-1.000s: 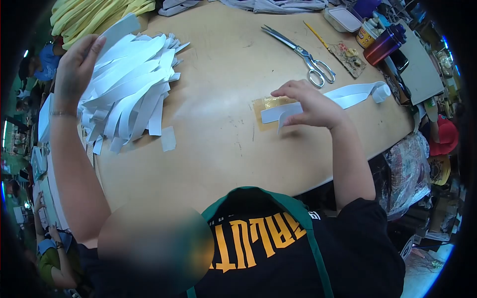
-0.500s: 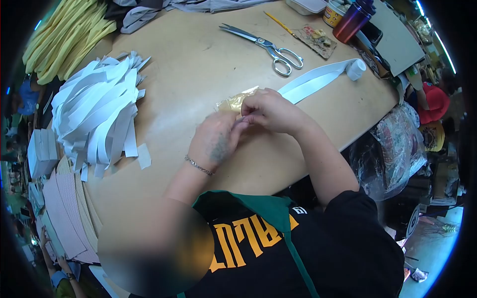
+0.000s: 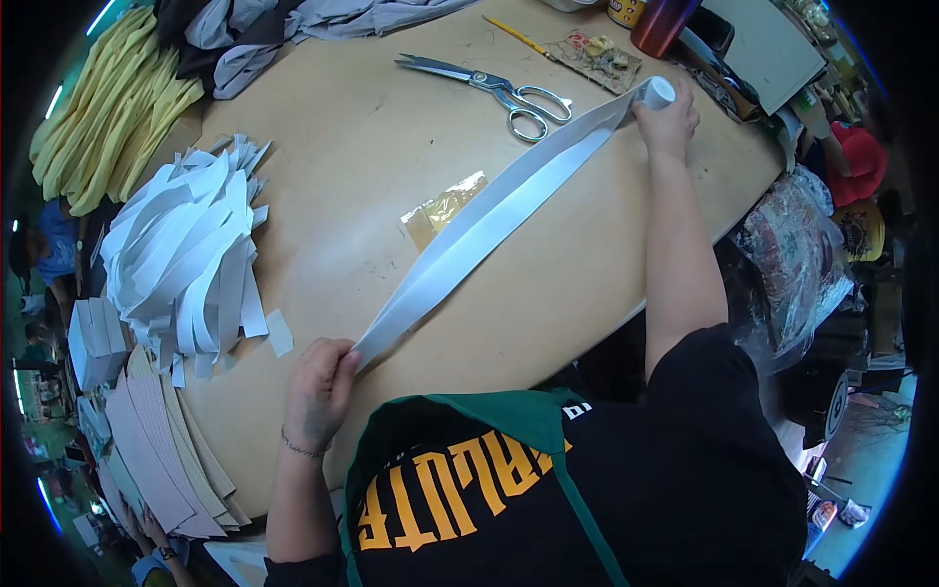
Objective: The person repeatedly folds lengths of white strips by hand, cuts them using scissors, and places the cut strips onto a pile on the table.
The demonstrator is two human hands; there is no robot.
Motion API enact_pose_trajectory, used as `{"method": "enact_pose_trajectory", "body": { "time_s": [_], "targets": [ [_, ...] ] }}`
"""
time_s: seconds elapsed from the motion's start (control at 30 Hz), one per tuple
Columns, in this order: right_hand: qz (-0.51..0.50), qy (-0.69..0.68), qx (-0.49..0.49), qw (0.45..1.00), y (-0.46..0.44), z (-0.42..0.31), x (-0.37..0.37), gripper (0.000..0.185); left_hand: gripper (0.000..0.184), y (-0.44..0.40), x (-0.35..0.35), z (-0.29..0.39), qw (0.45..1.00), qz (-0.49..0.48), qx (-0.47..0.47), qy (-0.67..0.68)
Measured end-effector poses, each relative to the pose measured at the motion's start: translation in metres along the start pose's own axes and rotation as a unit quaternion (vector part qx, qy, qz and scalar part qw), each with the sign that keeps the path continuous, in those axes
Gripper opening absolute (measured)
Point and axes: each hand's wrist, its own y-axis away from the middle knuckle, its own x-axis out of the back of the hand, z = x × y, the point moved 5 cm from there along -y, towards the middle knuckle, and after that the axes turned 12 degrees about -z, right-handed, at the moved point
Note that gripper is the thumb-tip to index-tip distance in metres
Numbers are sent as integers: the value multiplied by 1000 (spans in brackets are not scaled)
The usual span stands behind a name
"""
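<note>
A long white strip (image 3: 489, 215) stretches diagonally over the table between my two hands. My left hand (image 3: 328, 380) pinches its near end between thumb and fingers. At the other end, my right hand (image 3: 668, 119) is closed around the small white roll (image 3: 657, 93) from which the strip runs. Shiny gold tape (image 3: 442, 207) lies on the table beside the strip. Silver scissors (image 3: 494, 88) rest beyond the strip, blades pointing left. A heap of cut white strips (image 3: 181, 245) lies at the left.
Yellow fabric strips (image 3: 108, 117) and grey cloth (image 3: 245, 49) lie at the back left of the table (image 3: 528, 303). Curved pale pieces (image 3: 156, 450) are stacked front left. A paintbrush (image 3: 518, 37) and red bottle (image 3: 665, 27) are at the back. Another person's hands (image 3: 156, 533) show bottom left.
My hands were together near the gold tape and have moved apart, left hand toward me, right hand out to the roll. The strip is now pulled long between them. The view has shifted.
</note>
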Motion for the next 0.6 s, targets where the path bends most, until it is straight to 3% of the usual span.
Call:
{"method": "enact_pose_trajectory", "body": {
  "time_s": [0.1,0.2,0.37,0.47,0.6],
  "targets": [
    [-18,-58,4,998,0,-1,-12,87,5,13,9,-11,999,24,33,12],
    [14,-30,47,998,3,-11,-17,80,6,20,14,-17,998,37,47,13],
    [-65,-71,110,989,-16,3,-7,65,8,22,14,-19,997,26,78,8],
    [-91,-197,167,962,-56,59,6,58,3,12,11,-7,997,65,31,-8],
    [-117,-121,170,971,-63,90,43,62,4,-13,-1,8,995,70,-31,-67]
  ]
}}
